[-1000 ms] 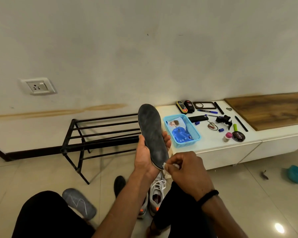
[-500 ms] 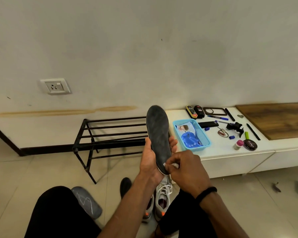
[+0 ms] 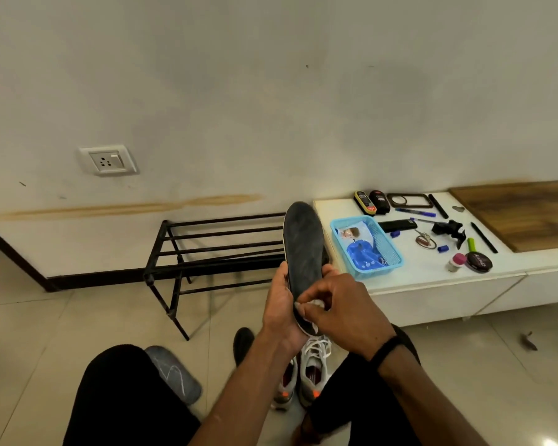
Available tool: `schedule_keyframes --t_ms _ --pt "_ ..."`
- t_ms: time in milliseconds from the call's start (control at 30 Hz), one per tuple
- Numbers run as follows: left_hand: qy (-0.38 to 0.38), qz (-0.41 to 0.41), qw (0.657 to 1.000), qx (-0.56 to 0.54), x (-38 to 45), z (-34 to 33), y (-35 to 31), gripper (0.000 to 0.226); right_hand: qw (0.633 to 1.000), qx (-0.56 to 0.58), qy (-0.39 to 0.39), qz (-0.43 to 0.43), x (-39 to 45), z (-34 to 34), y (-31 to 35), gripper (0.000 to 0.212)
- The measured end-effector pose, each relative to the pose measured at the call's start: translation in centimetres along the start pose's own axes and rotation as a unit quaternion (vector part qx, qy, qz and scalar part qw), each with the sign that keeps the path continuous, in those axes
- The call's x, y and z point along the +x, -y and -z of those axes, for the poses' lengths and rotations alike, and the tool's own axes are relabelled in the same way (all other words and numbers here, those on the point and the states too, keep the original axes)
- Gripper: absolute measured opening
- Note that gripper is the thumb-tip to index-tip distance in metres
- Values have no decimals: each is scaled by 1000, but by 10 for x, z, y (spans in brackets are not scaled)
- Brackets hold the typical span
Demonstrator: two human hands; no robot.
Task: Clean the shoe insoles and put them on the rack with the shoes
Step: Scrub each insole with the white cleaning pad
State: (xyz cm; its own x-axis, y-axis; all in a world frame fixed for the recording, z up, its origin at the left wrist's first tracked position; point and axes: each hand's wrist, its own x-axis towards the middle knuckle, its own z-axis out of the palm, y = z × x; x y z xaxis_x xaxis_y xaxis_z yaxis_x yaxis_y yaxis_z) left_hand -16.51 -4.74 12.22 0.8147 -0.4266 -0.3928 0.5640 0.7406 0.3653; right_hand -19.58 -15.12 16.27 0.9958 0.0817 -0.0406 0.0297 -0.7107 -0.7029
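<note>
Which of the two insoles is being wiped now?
The dark insole held upright in the left hand; the right hand presses a white wipe on it. The grey insole lies untouched on the floor.

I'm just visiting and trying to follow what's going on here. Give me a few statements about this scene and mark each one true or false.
1. The left hand holds the dark insole upright. True.
2. The right hand pinches a white wipe against the insole's lower end. True.
3. The white shoes already sit on the black rack. False: they stand on the floor between the person's legs, and no shoes show on the rack.
4. The blue basket lies on the floor. False: it sits on the white low cabinet.
5. A grey insole lies on the floor beside the person's left leg. True.
</note>
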Motion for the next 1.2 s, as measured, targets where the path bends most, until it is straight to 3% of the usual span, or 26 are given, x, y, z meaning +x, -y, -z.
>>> schedule_keyframes --t_ms 133,200,267,333,433,567,867,1033,1200 --pt "-4 -9 1000 21 -13 4 9 53 986 -89 -137 -27 10 -10 9 8" --pt "-8 -15 1000 23 -20 17 7 50 980 -103 -170 -9 13 -18 17 7" --pt "-17 -25 999 22 -29 36 -6 48 990 -80 -119 7 7 -29 29 3" --pt "-32 -40 999 17 -39 59 -21 51 996 -76 -5 35 -9 -42 42 12" --pt "-40 -48 998 -19 -55 82 -34 71 981 -96 134 99 -26 -57 58 24" --pt "-44 -19 998 -45 -76 107 -32 71 959 -123 202 156 -38 -72 69 27" --pt "-67 -25 994 -79 -85 150 -11 77 964 -170 123 161 -45 -131 45 18" --pt "-127 -39 990 -38 -75 159 -14 66 970 -210 55 110 -11 -150 36 14" --pt "-146 -72 986 -22 -69 169 -22 48 983 -173 12 68 13 -148 51 6"
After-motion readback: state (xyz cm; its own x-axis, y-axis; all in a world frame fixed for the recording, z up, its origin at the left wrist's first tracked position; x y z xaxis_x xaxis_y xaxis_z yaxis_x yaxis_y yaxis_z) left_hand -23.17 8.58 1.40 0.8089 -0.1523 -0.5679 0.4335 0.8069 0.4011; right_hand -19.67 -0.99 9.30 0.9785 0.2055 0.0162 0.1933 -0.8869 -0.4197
